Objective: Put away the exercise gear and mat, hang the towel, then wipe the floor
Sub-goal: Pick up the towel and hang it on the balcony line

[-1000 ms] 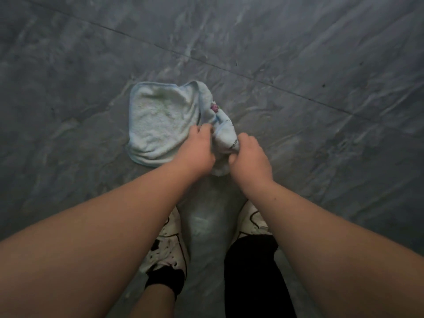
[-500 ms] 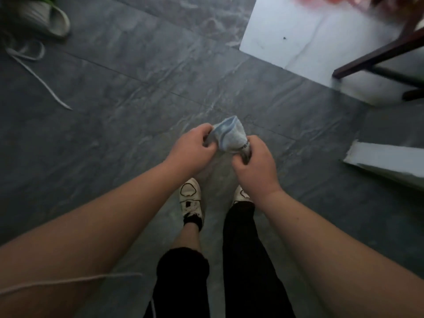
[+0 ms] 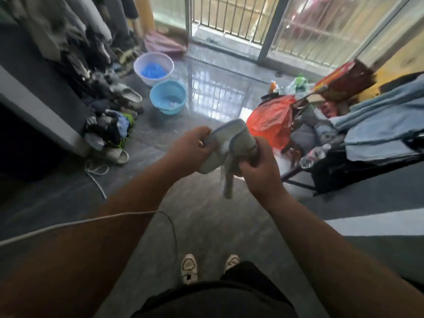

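I stood on the grey floor [image 3: 206,226] with a bunched pale cloth [image 3: 226,145] held at waist height, directly over my white shoes [image 3: 189,267]. My left hand [image 3: 191,149] had its fingers curled round one end of the cloth; my right hand [image 3: 258,172] gripped the other end, a twisted tail hanging below it. Beyond the cloth sat a blue basin [image 3: 168,96], and a white basin [image 3: 153,68] just behind that. To the right of the cloth lay an orange bag [image 3: 270,120]. I judged the floor-wiping step in hand; next, the cloth likely needed wringing or carrying toward the blue basin.
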The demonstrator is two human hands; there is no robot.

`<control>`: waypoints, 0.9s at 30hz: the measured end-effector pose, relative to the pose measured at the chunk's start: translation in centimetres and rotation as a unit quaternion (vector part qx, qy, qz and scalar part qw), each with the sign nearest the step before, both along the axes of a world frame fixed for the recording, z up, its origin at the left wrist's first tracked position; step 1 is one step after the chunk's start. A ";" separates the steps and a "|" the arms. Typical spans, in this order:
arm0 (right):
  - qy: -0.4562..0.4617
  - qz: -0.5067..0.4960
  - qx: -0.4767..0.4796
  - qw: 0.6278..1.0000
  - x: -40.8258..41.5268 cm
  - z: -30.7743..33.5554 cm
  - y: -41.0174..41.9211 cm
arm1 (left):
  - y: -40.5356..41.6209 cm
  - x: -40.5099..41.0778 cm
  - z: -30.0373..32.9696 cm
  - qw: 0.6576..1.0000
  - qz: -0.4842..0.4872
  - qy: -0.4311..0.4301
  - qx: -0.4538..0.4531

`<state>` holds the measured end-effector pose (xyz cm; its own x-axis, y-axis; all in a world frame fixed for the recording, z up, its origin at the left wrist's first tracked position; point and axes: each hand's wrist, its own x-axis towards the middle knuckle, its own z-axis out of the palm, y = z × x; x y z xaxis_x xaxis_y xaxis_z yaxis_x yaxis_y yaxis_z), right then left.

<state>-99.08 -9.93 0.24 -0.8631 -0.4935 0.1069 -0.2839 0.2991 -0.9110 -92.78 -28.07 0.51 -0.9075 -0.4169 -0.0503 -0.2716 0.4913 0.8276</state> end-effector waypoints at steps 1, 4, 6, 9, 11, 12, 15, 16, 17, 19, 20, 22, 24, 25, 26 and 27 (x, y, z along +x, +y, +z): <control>0.012 0.004 -0.026 1.000 0.0 1.7 -0.2 | -0.9 0.3 2.1 1.000 0.006 0.020 -0.014; 0.032 0.022 -0.055 0.998 0.0 5.6 -0.8 | -2.9 1.3 7.5 0.996 0.036 0.072 -0.048; 0.045 0.030 -0.058 0.997 -0.2 7.4 -1.6 | -4.1 1.9 10.2 0.992 0.037 0.087 -0.078; 0.011 0.046 -0.075 0.996 -0.9 9.6 -2.9 | -5.7 2.0 13.3 0.987 0.024 0.095 -0.130; 0.007 0.070 -0.065 0.995 -1.3 10.9 -3.2 | -6.4 1.8 14.9 0.983 0.029 0.109 -0.145; 0.025 0.078 -0.048 0.995 -1.7 11.3 -3.3 | -6.5 1.7 15.6 0.981 0.032 0.111 -0.155; 0.083 0.064 0.005 0.994 -3.0 12.1 -3.9 | -6.7 0.8 17.1 0.982 0.032 0.108 -0.154; 0.079 0.054 -0.006 0.995 -3.6 12.3 -4.2 | -6.8 0.4 17.5 0.983 0.028 0.109 -0.144; 0.062 0.042 -0.028 0.997 -4.3 12.5 -4.6 | -7.0 -0.1 17.9 0.986 0.021 0.102 -0.128; 0.035 0.018 -0.068 0.997 -6.0 12.8 -5.2 | -7.4 -1.2 18.6 0.995 -0.009 0.070 -0.073; 0.033 0.008 -0.081 0.996 -7.2 12.9 -5.4 | -7.7 -1.8 18.9 0.998 -0.033 0.044 -0.040; 0.033 -0.011 -0.110 0.993 -10.1 13.3 -5.6 | -8.2 -3.7 19.3 0.997 -0.070 -0.011 0.004; 0.041 -0.020 -0.136 0.990 -13.8 13.7 -5.7 | -8.7 -6.5 19.4 0.997 -0.068 -0.028 -0.029; 0.054 -0.020 -0.142 0.988 -15.7 14.1 -5.7 | -8.9 -8.3 19.4 0.997 -0.053 -0.019 -0.057; 0.070 -0.017 -0.144 0.987 -17.5 14.4 -5.8 | -9.1 -10.2 19.3 0.997 -0.034 0.000 -0.072; 0.081 -0.011 -0.149 0.985 -19.3 14.8 -5.9 | -9.4 -12.0 19.2 0.998 -0.012 0.023 -0.058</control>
